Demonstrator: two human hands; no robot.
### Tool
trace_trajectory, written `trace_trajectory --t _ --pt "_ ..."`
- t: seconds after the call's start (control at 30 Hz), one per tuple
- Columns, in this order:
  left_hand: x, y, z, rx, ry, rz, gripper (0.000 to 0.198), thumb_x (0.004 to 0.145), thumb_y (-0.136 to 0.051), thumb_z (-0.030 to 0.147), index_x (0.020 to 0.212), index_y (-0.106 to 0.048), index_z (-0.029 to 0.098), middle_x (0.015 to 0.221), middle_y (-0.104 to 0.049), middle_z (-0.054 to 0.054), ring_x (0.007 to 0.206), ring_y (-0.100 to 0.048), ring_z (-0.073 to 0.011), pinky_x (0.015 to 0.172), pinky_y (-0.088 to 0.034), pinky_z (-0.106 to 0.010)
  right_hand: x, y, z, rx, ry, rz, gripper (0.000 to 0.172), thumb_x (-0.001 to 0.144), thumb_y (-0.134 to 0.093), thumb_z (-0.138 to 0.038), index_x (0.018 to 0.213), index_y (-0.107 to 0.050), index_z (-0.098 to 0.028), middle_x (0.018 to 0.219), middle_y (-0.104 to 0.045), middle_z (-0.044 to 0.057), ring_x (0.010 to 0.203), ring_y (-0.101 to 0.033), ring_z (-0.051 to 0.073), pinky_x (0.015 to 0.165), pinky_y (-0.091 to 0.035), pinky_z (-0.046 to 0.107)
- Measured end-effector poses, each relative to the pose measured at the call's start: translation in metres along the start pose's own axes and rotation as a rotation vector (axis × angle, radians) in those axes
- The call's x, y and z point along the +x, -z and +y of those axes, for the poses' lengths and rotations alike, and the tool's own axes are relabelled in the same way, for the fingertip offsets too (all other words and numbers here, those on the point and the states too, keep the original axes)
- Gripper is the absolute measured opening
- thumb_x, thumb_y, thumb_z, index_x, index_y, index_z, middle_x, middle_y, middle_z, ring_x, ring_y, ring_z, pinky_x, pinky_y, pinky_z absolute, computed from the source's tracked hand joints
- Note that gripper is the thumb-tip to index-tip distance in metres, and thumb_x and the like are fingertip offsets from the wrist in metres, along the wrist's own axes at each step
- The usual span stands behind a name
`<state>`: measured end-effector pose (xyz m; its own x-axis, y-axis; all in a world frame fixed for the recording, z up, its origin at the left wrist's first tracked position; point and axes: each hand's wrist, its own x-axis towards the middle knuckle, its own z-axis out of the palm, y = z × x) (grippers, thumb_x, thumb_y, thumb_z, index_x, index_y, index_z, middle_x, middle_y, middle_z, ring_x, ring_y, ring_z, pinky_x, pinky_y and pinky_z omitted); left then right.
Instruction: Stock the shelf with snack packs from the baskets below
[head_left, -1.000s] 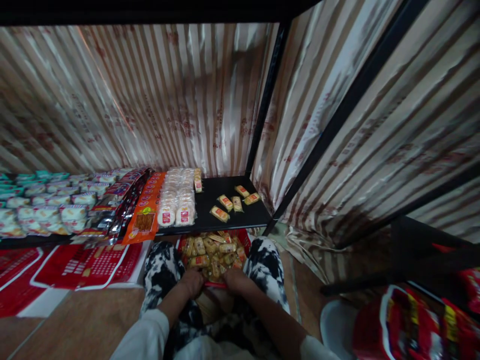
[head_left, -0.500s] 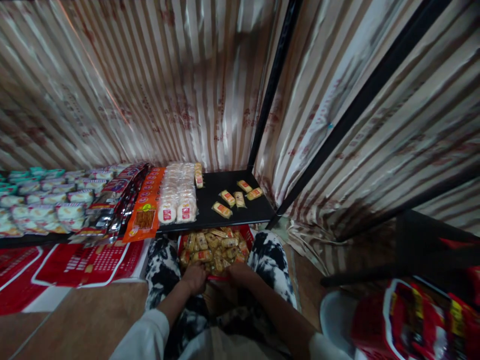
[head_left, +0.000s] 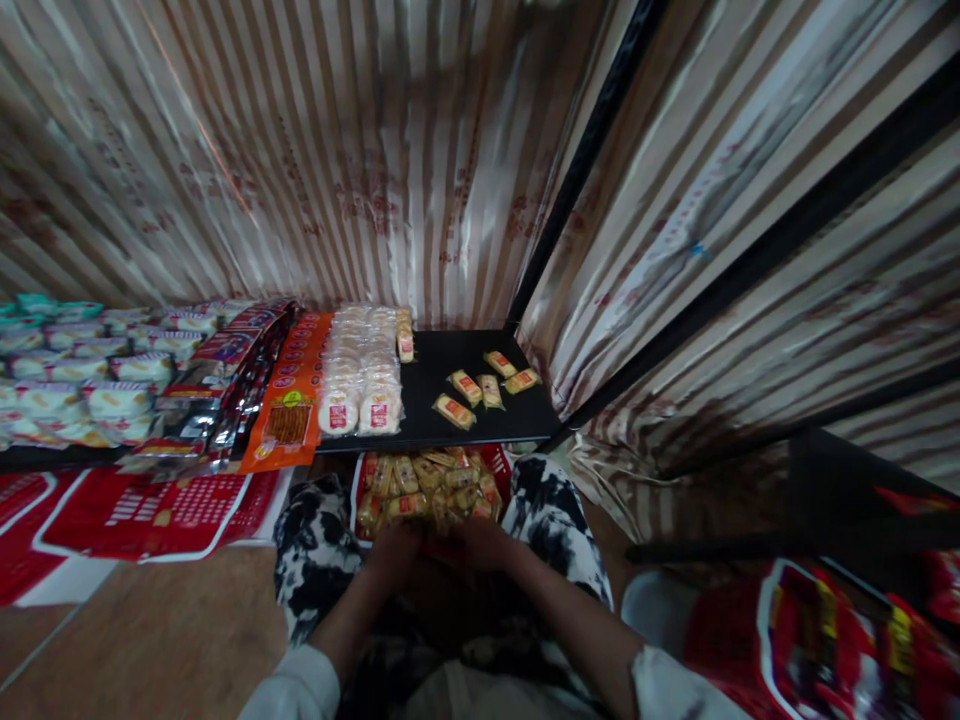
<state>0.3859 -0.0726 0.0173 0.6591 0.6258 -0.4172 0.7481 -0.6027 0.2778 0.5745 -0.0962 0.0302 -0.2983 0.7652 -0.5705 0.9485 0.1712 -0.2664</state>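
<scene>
A red basket (head_left: 355, 497) full of small wrapped biscuit packs (head_left: 405, 475) sits between my knees, partly under the shelf edge. At its near rim is my left hand (head_left: 396, 552), with its fingers curled inward. My right hand (head_left: 486, 548) is close beside it, curled too. Both hands are dark and blurred, and whatever they grip is hidden. Several loose biscuit packs (head_left: 490, 391) lie on the black shelf (head_left: 427, 385) above the basket. A short row of the same packs (head_left: 405, 335) stands beside the white round crackers (head_left: 380, 405).
Left along the shelf lie an orange snack bag (head_left: 289, 410), dark shiny packets (head_left: 229, 375) and rows of white wrapped snacks (head_left: 116, 395). Red printed bags (head_left: 150, 515) hang below. A black post (head_left: 574, 180) rises at the shelf corner. Red packages (head_left: 806, 630) stand at right.
My view has shifted slightly. Both hands have drawn a little closer together and lower at the basket's near rim. The packs on the shelf lie as before.
</scene>
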Motion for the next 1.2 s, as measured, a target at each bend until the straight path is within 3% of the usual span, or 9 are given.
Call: trace_trajectory --t 0.23,0.43,0.63,0.93,1.2 --pt "-0.006 -0.005 0.022 -0.005 0.174 0.084 0.035 0.085 -0.037 0.014 0.111 -0.060 0.009 0.109 -0.063 -0.019 0.113 -0.049 -0.0309 0.093 -0.036 -0.048 0.001 0.004 -0.004 -0.122 0.029 -0.046 0.033 0.074 -0.055 -0.027 0.104 -0.066 -0.020 0.101 -0.069 0.012 0.096 -0.063 0.027 0.076 -0.047 0.031" --pt "-0.003 -0.012 0.031 0.010 0.241 0.103 0.033 0.082 -0.038 0.015 0.098 -0.066 0.008 0.105 -0.063 -0.021 0.111 -0.051 -0.0315 0.090 -0.037 -0.047 -0.007 -0.005 0.001 -0.139 0.032 0.007 0.031 0.076 -0.053 -0.028 0.101 -0.065 -0.015 0.100 -0.068 0.016 0.096 -0.063 0.028 0.076 -0.046 0.032" --pt "-0.001 -0.009 0.039 0.026 0.282 0.136 0.040 0.075 -0.045 0.018 0.111 -0.060 0.008 0.115 -0.059 -0.022 0.115 -0.048 -0.0330 0.090 -0.037 -0.047 -0.014 -0.007 0.005 -0.157 0.058 0.025 0.037 0.078 -0.052 -0.031 0.109 -0.062 -0.013 0.105 -0.066 0.018 0.098 -0.062 0.028 0.079 -0.045 0.032" --pt "0.002 0.003 0.046 0.033 0.267 0.079 0.034 0.072 -0.047 0.018 0.100 -0.064 0.008 0.105 -0.063 -0.019 0.107 -0.054 -0.0313 0.090 -0.040 -0.043 -0.010 0.005 0.020 -0.140 0.139 -0.018 0.028 0.079 -0.055 -0.035 0.096 -0.068 -0.017 0.097 -0.070 0.011 0.091 -0.064 0.022 0.074 -0.045 0.026" --pt "0.013 0.011 0.045 0.092 0.252 0.011 0.033 0.072 -0.045 0.017 0.097 -0.064 0.008 0.101 -0.065 -0.018 0.104 -0.056 -0.0295 0.086 -0.045 -0.040 -0.002 -0.005 0.031 -0.082 0.181 0.080 0.028 0.079 -0.054 -0.030 0.093 -0.068 -0.011 0.093 -0.070 0.015 0.090 -0.064 0.024 0.075 -0.045 0.028"
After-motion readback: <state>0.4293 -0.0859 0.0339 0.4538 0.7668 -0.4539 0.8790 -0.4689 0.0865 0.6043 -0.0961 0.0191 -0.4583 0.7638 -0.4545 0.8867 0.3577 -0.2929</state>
